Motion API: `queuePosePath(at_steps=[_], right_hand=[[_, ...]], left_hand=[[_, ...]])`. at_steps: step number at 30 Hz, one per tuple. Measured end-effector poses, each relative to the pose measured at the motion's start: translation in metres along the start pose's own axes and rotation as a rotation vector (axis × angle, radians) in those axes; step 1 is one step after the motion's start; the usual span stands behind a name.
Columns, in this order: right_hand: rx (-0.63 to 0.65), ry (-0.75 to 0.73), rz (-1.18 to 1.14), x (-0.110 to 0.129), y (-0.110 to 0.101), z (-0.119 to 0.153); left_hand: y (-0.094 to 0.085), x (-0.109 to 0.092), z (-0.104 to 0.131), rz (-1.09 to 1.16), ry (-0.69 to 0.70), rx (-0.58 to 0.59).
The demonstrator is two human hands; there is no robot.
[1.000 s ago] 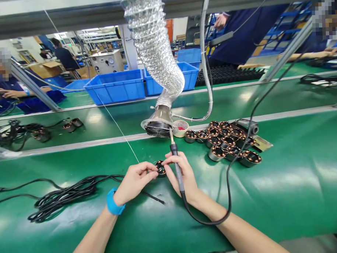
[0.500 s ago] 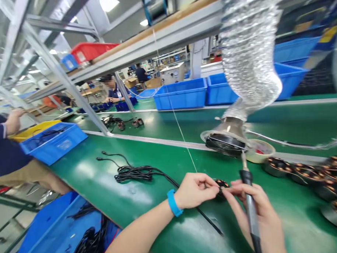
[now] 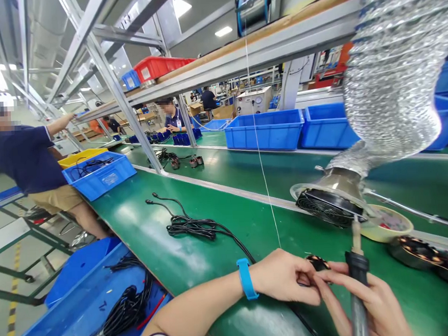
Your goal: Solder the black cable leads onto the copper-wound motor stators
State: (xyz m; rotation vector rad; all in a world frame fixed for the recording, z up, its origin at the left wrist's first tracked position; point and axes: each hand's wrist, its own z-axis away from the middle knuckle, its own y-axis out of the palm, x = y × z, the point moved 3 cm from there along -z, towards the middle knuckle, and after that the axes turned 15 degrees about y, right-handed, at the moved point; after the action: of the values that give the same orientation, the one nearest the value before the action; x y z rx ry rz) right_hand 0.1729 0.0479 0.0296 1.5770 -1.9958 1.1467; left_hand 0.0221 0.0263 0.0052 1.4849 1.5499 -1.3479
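Note:
My right hand (image 3: 379,300) is closed around a soldering iron (image 3: 357,268), whose tip points up beneath the fume hood's black fan grille (image 3: 326,206). Its thumb and fingertips also meet a small motor stator (image 3: 318,262) with copper windings, mostly hidden by both hands. My left hand (image 3: 286,276), with a blue wristband, pinches right beside the stator; what lies between its fingertips is hidden. A thin pale wire (image 3: 263,174) hangs from a spool (image 3: 253,12) and runs down behind the left hand. A black cable bundle (image 3: 192,227) lies left, its end passing under my left wrist.
More stators (image 3: 414,252) and a tape roll (image 3: 389,226) stand at right. A silver duct (image 3: 397,78) hangs above. Blue bins (image 3: 265,130) line the back. A blue bin of cables (image 3: 103,179) sits left, near a person (image 3: 28,155). Another blue bin (image 3: 77,295) is below the table edge.
The view has swung right, so the bench things sit differently in the picture. Both hands stay together at the stator, with the iron still in my right hand. The person at left reaches toward the shelf frame.

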Motion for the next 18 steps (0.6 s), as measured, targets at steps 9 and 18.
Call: queuePosePath(at_steps=[9, 18], right_hand=[[-0.014, 0.239, -0.182, -0.027, 0.002, -0.002], [0.017, 0.114, -0.048, -0.014, -0.002, -0.005]], left_hand=[[-0.016, -0.005, -0.005, 0.315, -0.135, -0.079], [-0.019, -0.006, -0.006, 0.292, -0.261, -0.072]])
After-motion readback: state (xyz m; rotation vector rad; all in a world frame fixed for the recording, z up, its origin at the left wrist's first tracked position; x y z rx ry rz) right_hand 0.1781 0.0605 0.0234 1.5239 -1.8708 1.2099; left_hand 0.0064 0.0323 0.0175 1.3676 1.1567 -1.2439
